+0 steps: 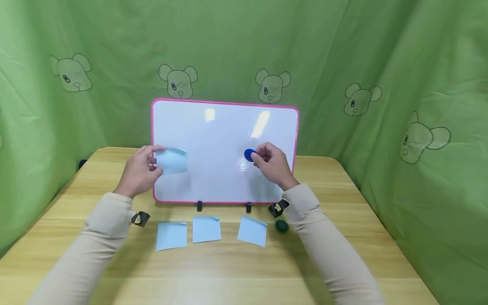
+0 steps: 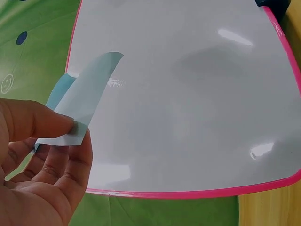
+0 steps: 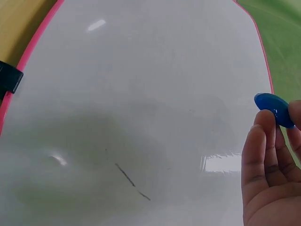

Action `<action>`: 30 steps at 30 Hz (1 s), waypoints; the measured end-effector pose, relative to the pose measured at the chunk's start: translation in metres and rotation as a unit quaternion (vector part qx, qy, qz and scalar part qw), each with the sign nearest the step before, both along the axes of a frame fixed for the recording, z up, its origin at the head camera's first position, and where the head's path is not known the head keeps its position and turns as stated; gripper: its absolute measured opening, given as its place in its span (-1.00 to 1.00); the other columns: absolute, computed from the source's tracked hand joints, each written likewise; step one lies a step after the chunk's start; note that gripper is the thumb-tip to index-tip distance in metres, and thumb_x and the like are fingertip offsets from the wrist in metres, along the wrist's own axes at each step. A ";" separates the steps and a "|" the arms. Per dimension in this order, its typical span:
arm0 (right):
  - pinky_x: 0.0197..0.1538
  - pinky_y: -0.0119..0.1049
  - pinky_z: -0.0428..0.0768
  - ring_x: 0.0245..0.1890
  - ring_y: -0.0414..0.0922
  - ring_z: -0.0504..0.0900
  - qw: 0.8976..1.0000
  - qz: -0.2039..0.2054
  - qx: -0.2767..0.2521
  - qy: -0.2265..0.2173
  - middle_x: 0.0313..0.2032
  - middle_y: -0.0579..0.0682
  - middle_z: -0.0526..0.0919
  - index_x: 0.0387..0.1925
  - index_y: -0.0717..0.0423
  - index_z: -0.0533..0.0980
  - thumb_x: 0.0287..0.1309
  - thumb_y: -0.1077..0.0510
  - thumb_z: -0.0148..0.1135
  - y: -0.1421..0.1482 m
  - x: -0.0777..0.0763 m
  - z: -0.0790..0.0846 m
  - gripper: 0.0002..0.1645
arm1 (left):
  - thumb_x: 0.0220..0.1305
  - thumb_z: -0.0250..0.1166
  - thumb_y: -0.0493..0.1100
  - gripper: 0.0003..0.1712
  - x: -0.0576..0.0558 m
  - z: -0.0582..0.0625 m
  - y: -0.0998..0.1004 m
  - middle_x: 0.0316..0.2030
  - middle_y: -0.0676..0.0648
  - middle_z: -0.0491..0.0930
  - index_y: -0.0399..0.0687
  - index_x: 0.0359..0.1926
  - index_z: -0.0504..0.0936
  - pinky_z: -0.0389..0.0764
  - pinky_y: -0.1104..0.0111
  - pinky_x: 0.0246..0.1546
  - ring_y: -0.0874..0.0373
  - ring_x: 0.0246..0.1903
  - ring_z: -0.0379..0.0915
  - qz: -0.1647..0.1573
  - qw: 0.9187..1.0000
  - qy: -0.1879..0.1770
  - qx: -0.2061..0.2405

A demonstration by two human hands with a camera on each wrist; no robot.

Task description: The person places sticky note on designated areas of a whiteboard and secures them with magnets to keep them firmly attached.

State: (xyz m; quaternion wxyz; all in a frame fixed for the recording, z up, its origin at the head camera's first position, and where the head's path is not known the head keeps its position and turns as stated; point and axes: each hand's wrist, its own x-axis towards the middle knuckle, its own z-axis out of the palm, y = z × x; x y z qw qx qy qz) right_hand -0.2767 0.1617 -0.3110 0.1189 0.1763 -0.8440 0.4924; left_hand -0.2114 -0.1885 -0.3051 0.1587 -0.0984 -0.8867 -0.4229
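Note:
My left hand (image 1: 139, 169) pinches a light blue sticky note (image 1: 173, 161) by its edge, in front of the left side of a pink-framed whiteboard (image 1: 217, 148). In the left wrist view the sticky note (image 2: 87, 96) curls upward from between thumb and fingers. Between thumb and fingertips, my right hand (image 1: 272, 163) holds a round blue magnet (image 1: 249, 155) before the board's right half. The right wrist view shows the blue magnet (image 3: 275, 109) tilted, nearly edge-on, and a short dark pen line on the whiteboard (image 3: 141, 94).
Three more blue notes, a left one (image 1: 171, 236), a middle one (image 1: 206, 229) and a right one (image 1: 252, 231), lie on the wooden table (image 1: 213, 275). Beside them sits a green round magnet (image 1: 281, 226). Black clip feet (image 1: 199, 206) support the board; green curtains (image 1: 228, 42) surround the table.

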 end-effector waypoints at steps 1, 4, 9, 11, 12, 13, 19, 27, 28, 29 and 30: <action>-0.29 -0.27 0.60 -0.34 -0.04 0.62 1.000 0.002 -0.002 0.000 -0.30 0.10 0.63 -0.22 0.19 0.47 0.31 0.15 0.19 -0.001 -0.001 0.001 -0.84 | 0.07 0.18 -0.51 -0.40 -0.001 0.001 0.000 -0.06 -0.29 0.43 -0.32 0.22 0.42 0.62 0.07 -0.21 -0.20 -0.14 0.50 0.002 1.000 -0.001 0.001; -0.27 -0.26 0.61 -0.34 -0.03 0.62 1.000 0.005 -0.013 -0.002 -0.30 0.11 0.62 -0.21 0.20 0.48 0.30 0.16 0.20 -0.006 -0.003 0.004 -0.84 | 0.07 0.17 -0.50 -0.39 -0.004 0.001 0.001 -0.03 -0.30 0.44 -0.32 0.22 0.42 0.64 0.03 -0.19 -0.23 -0.12 0.50 0.005 1.000 -0.001 0.009; -0.19 -0.25 0.65 -0.32 -0.03 0.63 1.000 0.005 -0.022 -0.013 -0.27 0.11 0.59 -0.19 0.20 0.48 0.30 0.16 0.20 -0.014 -0.007 0.007 -0.83 | 0.05 0.16 -0.50 -0.38 -0.010 0.002 0.003 0.02 -0.32 0.43 -0.32 0.22 0.42 0.64 -0.01 -0.16 -0.26 -0.11 0.52 0.005 1.000 0.008 0.022; -0.18 -0.25 0.66 -0.31 -0.04 0.64 1.000 0.006 -0.018 -0.018 -0.26 0.11 0.58 -0.18 0.20 0.47 0.31 0.16 0.19 -0.018 -0.009 0.008 -0.83 | 0.06 0.16 -0.50 -0.38 -0.013 0.002 0.005 0.05 -0.33 0.43 -0.32 0.23 0.42 0.64 -0.02 -0.16 -0.26 -0.10 0.52 0.003 1.000 0.008 0.023; -0.17 -0.24 0.66 -0.30 -0.04 0.65 1.000 0.007 -0.018 -0.022 -0.25 0.12 0.58 -0.18 0.20 0.46 0.31 0.17 0.19 -0.019 -0.010 0.008 -0.84 | 0.06 0.16 -0.50 -0.38 -0.014 0.002 0.005 0.05 -0.33 0.43 -0.31 0.23 0.42 0.64 -0.02 -0.17 -0.26 -0.10 0.52 0.003 1.000 0.008 0.024; -0.16 -0.24 0.66 -0.29 -0.04 0.65 0.999 0.008 -0.019 -0.025 -0.24 0.12 0.57 -0.18 0.20 0.46 0.31 0.17 0.18 -0.021 -0.010 0.009 -0.84 | 0.06 0.16 -0.50 -0.38 -0.015 0.002 0.006 0.06 -0.32 0.43 -0.30 0.23 0.42 0.64 -0.01 -0.18 -0.25 -0.10 0.52 0.004 1.000 0.007 0.023; -0.17 -0.24 0.67 -0.28 -0.01 0.67 0.999 0.016 -0.025 -0.033 -0.21 0.16 0.58 -0.16 0.25 0.44 0.31 0.21 0.17 -0.029 -0.015 0.010 -0.83 | 0.04 0.16 -0.49 -0.36 -0.021 0.003 0.009 0.07 -0.28 0.42 -0.28 0.23 0.42 0.64 0.09 -0.23 -0.20 -0.10 0.52 0.000 1.000 0.000 0.028; -0.20 -0.28 0.67 -0.29 -0.02 0.68 0.998 0.024 -0.037 -0.032 -0.20 0.16 0.59 -0.10 0.26 0.45 0.29 0.26 0.15 -0.037 -0.022 0.012 -0.82 | 0.07 0.19 -0.46 -0.35 -0.029 0.006 0.010 0.12 -0.24 0.39 -0.21 0.26 0.40 0.62 0.13 -0.22 -0.15 -0.07 0.47 0.003 0.999 -0.025 0.039; -0.20 -0.28 0.68 -0.29 -0.02 0.68 0.998 0.027 -0.040 -0.031 -0.20 0.16 0.59 -0.08 0.25 0.45 0.29 0.26 0.15 -0.038 -0.023 0.012 -0.80 | 0.08 0.20 -0.46 -0.35 -0.030 0.006 0.011 0.13 -0.24 0.39 -0.21 0.26 0.40 0.62 0.13 -0.22 -0.15 -0.06 0.47 0.004 0.999 -0.028 0.041; -0.20 -0.28 0.68 -0.30 -0.01 0.68 0.998 0.030 -0.044 -0.030 -0.20 0.17 0.59 -0.06 0.26 0.44 0.30 0.27 0.14 -0.039 -0.024 0.012 -0.79 | 0.08 0.20 -0.46 -0.35 -0.031 0.006 0.011 0.14 -0.23 0.38 -0.20 0.26 0.40 0.62 0.12 -0.21 -0.15 -0.05 0.46 0.004 0.999 -0.030 0.042; -0.19 -0.28 0.68 -0.30 -0.01 0.68 0.998 0.033 -0.046 -0.028 -0.20 0.18 0.60 -0.04 0.25 0.45 0.30 0.28 0.13 -0.040 -0.025 0.012 -0.77 | 0.08 0.20 -0.46 -0.34 -0.032 0.006 0.010 0.14 -0.23 0.38 -0.19 0.27 0.40 0.62 0.12 -0.21 -0.15 -0.04 0.46 0.005 0.999 -0.032 0.043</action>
